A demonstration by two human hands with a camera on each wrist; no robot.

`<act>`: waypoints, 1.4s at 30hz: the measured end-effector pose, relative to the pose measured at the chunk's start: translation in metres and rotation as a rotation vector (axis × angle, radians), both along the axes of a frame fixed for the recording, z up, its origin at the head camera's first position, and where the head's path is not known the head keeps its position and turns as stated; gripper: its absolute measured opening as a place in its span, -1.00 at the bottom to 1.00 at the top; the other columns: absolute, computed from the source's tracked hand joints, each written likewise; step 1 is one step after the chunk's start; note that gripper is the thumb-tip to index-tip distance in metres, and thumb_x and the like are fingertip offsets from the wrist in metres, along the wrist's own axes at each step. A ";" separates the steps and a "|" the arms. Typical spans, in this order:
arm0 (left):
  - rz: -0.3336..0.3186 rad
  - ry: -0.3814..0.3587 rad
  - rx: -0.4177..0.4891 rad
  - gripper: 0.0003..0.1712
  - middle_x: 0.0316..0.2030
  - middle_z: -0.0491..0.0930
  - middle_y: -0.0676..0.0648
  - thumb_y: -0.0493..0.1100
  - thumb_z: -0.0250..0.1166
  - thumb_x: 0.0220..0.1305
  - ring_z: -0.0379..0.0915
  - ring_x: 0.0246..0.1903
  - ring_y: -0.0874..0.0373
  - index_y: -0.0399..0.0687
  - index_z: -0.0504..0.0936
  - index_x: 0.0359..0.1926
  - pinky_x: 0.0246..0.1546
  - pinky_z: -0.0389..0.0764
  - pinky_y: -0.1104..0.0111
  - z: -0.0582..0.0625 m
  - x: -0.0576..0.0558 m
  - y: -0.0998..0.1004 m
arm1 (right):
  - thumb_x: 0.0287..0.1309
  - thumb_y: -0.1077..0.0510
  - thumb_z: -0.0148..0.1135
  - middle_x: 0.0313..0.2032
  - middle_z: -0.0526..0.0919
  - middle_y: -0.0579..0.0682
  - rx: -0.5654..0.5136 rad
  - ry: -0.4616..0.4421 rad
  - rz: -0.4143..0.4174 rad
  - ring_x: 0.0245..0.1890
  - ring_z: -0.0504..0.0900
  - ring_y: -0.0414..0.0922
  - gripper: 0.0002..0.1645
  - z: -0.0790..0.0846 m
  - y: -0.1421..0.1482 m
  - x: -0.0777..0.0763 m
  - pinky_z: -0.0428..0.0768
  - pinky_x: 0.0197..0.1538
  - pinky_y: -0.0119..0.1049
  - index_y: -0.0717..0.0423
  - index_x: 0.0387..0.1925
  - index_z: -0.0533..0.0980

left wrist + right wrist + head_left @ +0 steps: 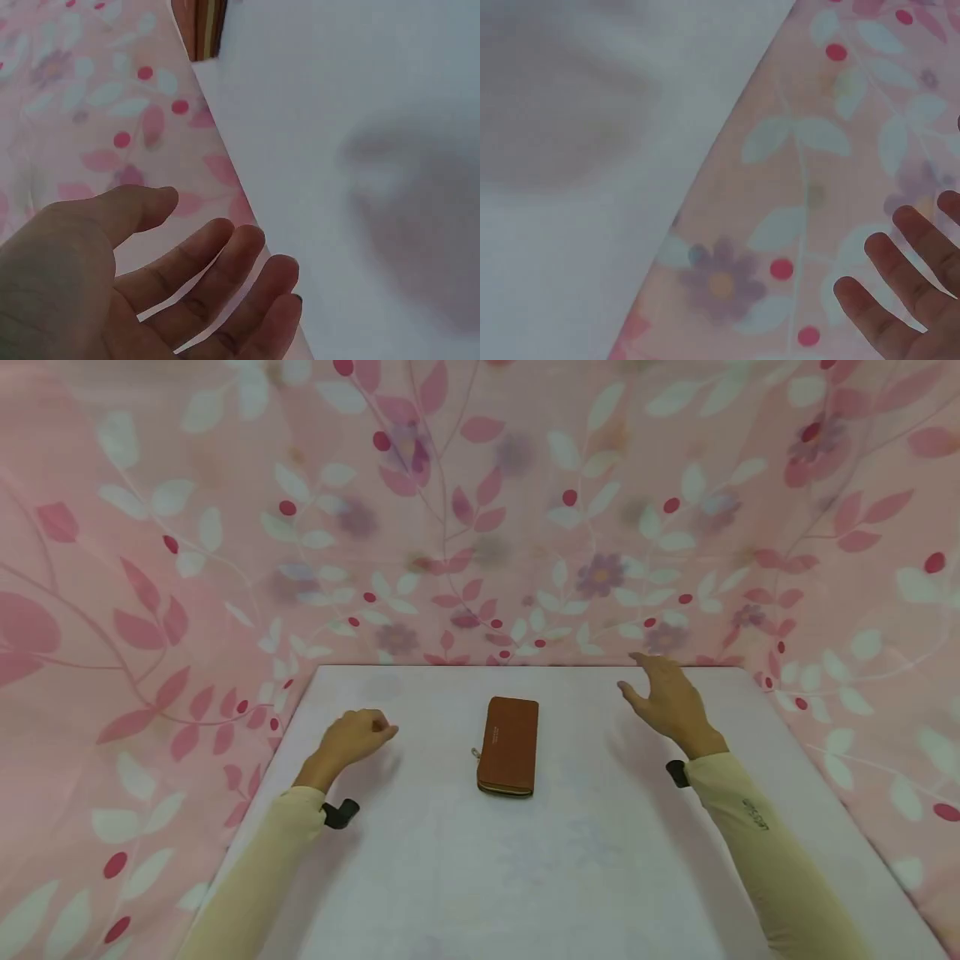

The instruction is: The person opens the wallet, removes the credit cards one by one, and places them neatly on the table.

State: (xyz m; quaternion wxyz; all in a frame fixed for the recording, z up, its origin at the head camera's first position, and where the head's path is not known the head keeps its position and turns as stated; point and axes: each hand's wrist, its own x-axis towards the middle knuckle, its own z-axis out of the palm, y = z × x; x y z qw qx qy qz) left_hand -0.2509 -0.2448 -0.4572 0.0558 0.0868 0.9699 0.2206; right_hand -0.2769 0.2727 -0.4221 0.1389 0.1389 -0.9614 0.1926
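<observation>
Wallet (508, 746): between the hands, well apart from both, flat on the table (420, 877) — its broad side probably keeps it steady ungripped.
Zip pull (476, 753): on the wallet's left-hand side.
Left hand (352, 738): loosely curled, grasping nothing, apparently raised.
Right hand (670, 702): fingers extended, released, farther forward than the left.
Black strap (677, 773): just behind the right hand — likely for the wrist camera.

The left hand (139, 289) hangs loosely curled — brown wallet (204, 30) apart.
</observation>
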 end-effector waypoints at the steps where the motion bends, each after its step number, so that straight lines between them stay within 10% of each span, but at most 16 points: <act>1: -0.011 -0.034 0.035 -0.63 -0.23 0.67 -0.09 0.09 0.21 0.35 0.57 -0.32 0.06 -0.10 0.69 -0.14 -0.30 0.57 0.15 -0.001 0.001 0.009 | 0.31 -0.13 0.17 0.23 0.40 0.29 -0.011 -0.009 0.017 0.24 0.32 0.26 -0.26 -0.002 -0.010 -0.004 0.33 0.17 0.27 0.17 0.36 0.30; 19: -0.050 -0.550 0.675 -0.59 -0.29 0.67 -0.18 -0.01 0.18 0.42 0.66 -0.39 0.04 -0.34 0.62 -0.10 -0.34 0.66 0.28 -0.063 0.029 0.112 | 0.34 -0.07 0.17 0.19 0.51 0.21 -0.071 -0.386 0.256 0.24 0.40 0.14 -0.29 -0.077 -0.126 -0.062 0.29 0.29 0.08 0.21 0.38 0.30; 32: 0.022 -0.532 0.721 -0.55 -0.18 0.55 -0.15 -0.05 0.32 0.31 0.62 -0.24 0.06 -0.36 0.49 -0.02 -0.20 0.64 0.26 -0.068 0.046 0.137 | 0.12 -0.04 0.41 0.14 0.50 0.31 -0.176 -0.503 0.168 0.20 0.42 0.21 -0.23 -0.082 -0.134 -0.056 0.39 0.22 0.05 0.42 0.19 0.44; 37: -0.024 -0.433 0.672 -0.70 -0.22 0.52 -0.11 -0.13 0.27 0.36 0.59 -0.30 0.06 -0.29 0.48 -0.08 -0.28 0.63 0.26 -0.067 0.055 0.134 | -0.07 -0.05 0.54 0.09 0.55 0.22 -0.343 -0.639 0.142 0.12 0.45 0.12 -0.28 -0.060 -0.113 -0.049 0.44 0.14 0.03 0.31 0.06 0.58; 42: -0.053 -0.265 0.589 -0.79 -0.26 0.58 -0.04 -0.14 0.31 0.32 0.57 -0.32 0.05 -0.16 0.58 -0.12 -0.34 0.59 0.24 -0.052 0.041 0.112 | -0.09 -0.06 0.55 -0.12 0.54 0.12 -0.383 -0.695 0.221 -0.08 0.44 0.01 -0.38 -0.037 -0.094 -0.037 0.45 0.00 -0.04 0.20 -0.04 0.60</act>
